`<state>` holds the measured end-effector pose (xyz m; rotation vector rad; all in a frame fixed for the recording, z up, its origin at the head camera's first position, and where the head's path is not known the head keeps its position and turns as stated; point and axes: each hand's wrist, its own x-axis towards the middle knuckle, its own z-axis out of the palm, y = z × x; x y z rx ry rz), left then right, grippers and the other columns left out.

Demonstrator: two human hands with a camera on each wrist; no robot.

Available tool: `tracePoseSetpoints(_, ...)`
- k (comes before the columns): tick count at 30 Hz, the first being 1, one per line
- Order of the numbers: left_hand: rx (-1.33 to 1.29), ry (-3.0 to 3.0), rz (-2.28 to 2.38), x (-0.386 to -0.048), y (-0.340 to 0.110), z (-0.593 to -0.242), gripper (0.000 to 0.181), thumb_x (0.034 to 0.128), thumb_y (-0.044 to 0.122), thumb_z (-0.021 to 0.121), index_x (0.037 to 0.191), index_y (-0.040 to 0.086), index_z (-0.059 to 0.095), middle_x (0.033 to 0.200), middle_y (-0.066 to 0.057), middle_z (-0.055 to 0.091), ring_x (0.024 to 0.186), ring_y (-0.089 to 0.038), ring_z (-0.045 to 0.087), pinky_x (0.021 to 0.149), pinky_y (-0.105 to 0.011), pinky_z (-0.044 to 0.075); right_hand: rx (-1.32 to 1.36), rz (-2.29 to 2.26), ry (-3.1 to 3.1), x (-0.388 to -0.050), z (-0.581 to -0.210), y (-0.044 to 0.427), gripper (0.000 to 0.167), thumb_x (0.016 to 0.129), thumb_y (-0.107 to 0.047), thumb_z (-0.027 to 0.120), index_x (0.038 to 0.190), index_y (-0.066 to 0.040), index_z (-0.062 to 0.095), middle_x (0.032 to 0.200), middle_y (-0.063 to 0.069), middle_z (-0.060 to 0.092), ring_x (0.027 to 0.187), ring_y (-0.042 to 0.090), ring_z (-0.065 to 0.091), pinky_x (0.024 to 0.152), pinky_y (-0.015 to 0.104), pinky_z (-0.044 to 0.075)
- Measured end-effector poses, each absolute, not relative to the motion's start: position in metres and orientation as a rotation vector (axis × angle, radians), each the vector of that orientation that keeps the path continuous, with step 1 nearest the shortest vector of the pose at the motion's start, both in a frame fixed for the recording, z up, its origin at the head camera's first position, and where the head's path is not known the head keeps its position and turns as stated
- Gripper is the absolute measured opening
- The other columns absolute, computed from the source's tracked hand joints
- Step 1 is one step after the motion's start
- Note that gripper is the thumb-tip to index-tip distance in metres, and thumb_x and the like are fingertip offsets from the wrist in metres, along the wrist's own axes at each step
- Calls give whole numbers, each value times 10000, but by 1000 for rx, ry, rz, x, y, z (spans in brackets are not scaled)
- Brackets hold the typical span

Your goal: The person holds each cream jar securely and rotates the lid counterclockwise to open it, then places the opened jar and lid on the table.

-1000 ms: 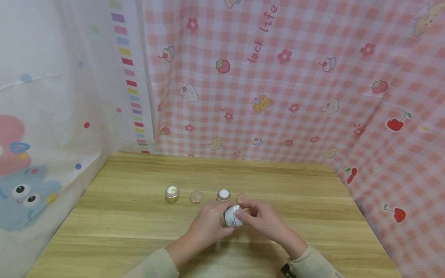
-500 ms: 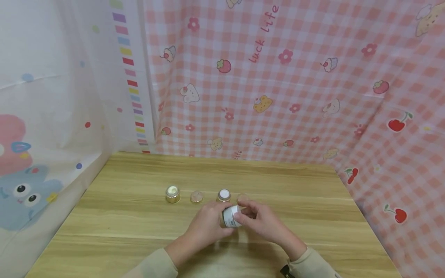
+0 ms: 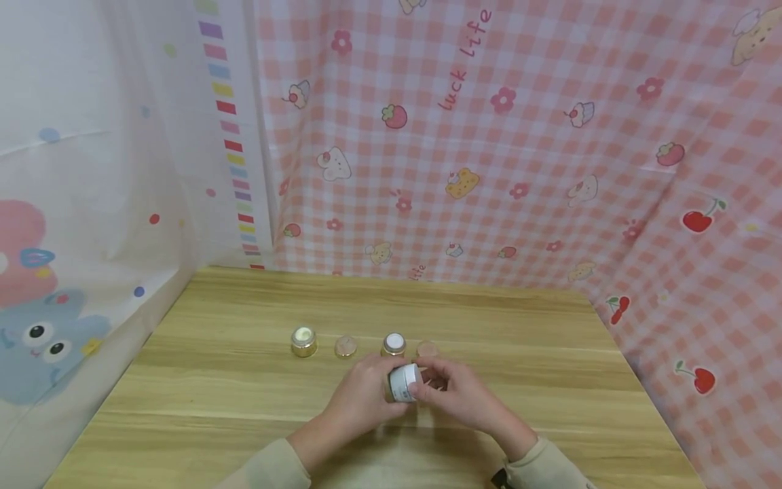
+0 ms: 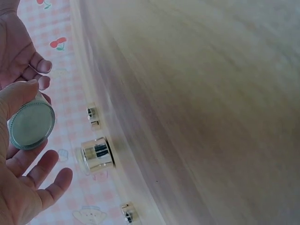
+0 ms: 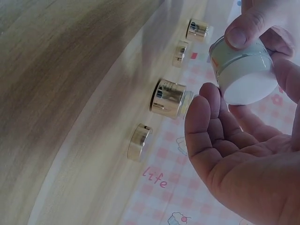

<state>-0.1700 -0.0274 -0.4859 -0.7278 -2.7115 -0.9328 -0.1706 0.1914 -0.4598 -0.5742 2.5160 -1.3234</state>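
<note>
My left hand [image 3: 366, 390] grips a small jar [image 3: 398, 385] with a white lid [image 5: 248, 82], tilted sideways above the table. In the left wrist view the jar's round base faces the camera, between my left thumb and fingers. My right hand [image 3: 455, 392] pinches the lid's rim with thumb and forefinger; its other fingers curl loosely below. Just beyond my hands stands an uncapped gold jar [image 5: 168, 97] with a white top. To its right lies a gold lid [image 3: 427, 349], and to its left lies another gold lid [image 3: 345, 346].
A second open gold jar [image 3: 303, 342], with pale cream inside, stands at the left end of the row. The wood-grain table [image 3: 244, 407] meets a pink checked cloth [image 3: 427, 224] at the back and a white patterned cloth [image 3: 122, 176] on the left.
The held jar has shifted slightly left and turned a little. My right fingers have moved on the white lid, and the gold lid behind them shows more.
</note>
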Motion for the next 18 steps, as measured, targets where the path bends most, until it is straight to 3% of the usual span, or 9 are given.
tracePoseSetpoints(6, -716, -2716, -925, -170, -28, -486, 599, 710, 249, 987, 1230, 92, 733, 1125, -63, 776, 1001, -181, 697, 859, -349, 621, -522, -1324, 2522, -171, -463, 190, 610, 1014, -368, 733, 1447, 35, 585, 1161, 153, 774, 949, 158, 709, 778, 244, 576)
tracePoseSetpoints(15, -712, -2719, -920, -169, -28, -485, 595, 707, 257, 988, 1220, 96, 735, 1112, -55, 774, 996, -179, 696, 858, -346, 623, -569, -1353, 2533, -169, -462, 190, 620, 1011, -336, 744, 1435, 88, 585, 1095, 151, 782, 882, 124, 696, 754, 218, 567)
tracePoseSetpoints(18, -706, -2725, -919, -169, -28, -485, 599, 704, 254, 983, 1225, 97, 734, 1117, -55, 773, 998, -177, 694, 857, -341, 623, -610, -1352, 2538, -169, -462, 190, 613, 996, -318, 764, 1428, 82, 592, 1161, 172, 768, 916, 129, 692, 764, 219, 571)
